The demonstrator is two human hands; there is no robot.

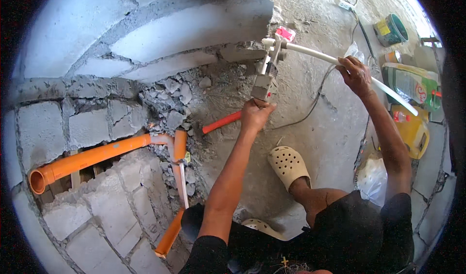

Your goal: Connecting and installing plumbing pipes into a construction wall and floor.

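My left hand [257,113] is closed around the lower end of a grey, boxy tool [263,85] with a narrow metal head pointing away from me. My right hand [357,77] grips a long white plastic pipe [315,54] along its length. The pipe slants down to the right, and its far left end meets the tool's head. A short white piece [265,64] shows beside the head; how it joins on I cannot tell. Just left of my left wrist lies a red handle [221,122] on the ground, its other end hidden.
On the left, orange drain pipes [102,155] run through a broken block wall [111,206] beside rubble [177,96]. A dark cable [318,96] crosses the floor. To the right stand a green bucket [391,30], a printed bag [410,84] and a yellow jug [415,135].
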